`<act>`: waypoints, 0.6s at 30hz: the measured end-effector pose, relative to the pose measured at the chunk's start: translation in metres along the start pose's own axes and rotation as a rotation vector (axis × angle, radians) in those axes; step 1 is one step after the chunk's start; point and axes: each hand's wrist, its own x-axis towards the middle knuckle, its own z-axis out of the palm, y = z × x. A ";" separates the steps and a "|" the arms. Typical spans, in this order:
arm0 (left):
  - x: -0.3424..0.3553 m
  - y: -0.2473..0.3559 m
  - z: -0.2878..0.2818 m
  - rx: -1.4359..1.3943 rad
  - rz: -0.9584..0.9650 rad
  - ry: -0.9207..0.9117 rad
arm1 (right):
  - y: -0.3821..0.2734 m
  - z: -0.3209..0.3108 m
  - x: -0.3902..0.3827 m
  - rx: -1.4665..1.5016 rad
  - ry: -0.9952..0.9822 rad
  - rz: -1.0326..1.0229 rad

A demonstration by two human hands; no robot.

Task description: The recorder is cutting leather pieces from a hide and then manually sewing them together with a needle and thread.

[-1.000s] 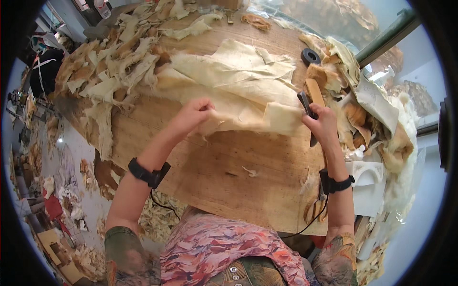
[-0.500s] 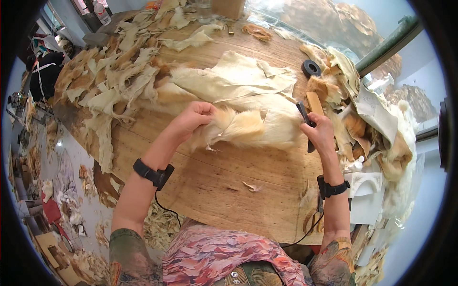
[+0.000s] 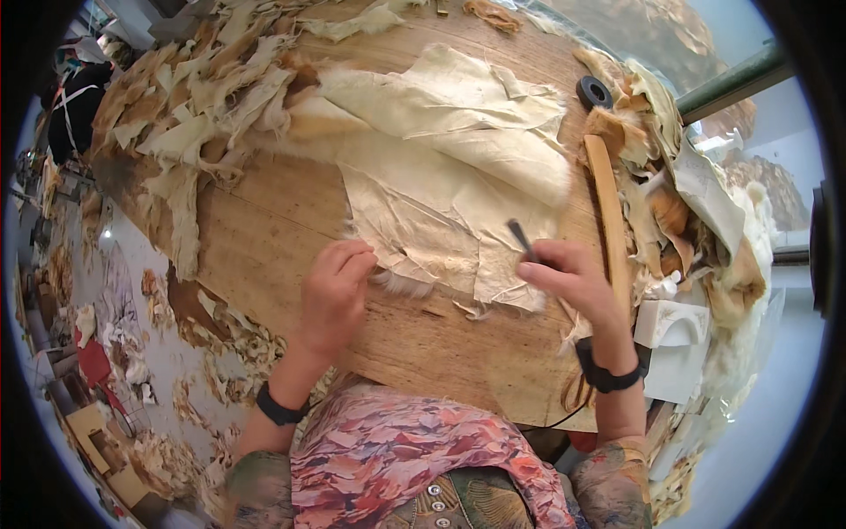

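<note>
A pale hide point(image 3: 449, 212) lies skin side up on the wooden table, folded and creased, with white fur showing along its near edge. My left hand point(image 3: 335, 295) has its fingertips closed on the near-left edge of this hide. Over its right part, my right hand point(image 3: 568, 278) grips a slim dark tool point(image 3: 520, 236), whose lower part is hidden by the hand. A long wooden stick point(image 3: 605, 212) lies just right of that hand.
Scraps of fur and skin point(image 3: 185, 123) pile along the left and back of the table point(image 3: 414, 344). A black ring point(image 3: 593, 93), more hide pieces point(image 3: 714, 198) and a white block with an arched cutout point(image 3: 670, 322) are on the right. Scraps also cover the floor.
The near part of the hide has turned from fur up to skin up and spread toward me. My left hand has moved down; my right hand has lowered with the tool.
</note>
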 end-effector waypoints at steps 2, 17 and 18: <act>-0.011 0.007 0.009 0.006 0.004 -0.013 | 0.000 0.026 0.015 0.337 -0.169 0.021; -0.024 0.018 0.060 0.301 0.177 -0.113 | 0.034 0.088 0.078 0.698 -0.025 -0.193; -0.026 0.017 0.061 0.328 0.194 -0.119 | 0.026 0.090 0.075 0.630 -0.071 -0.195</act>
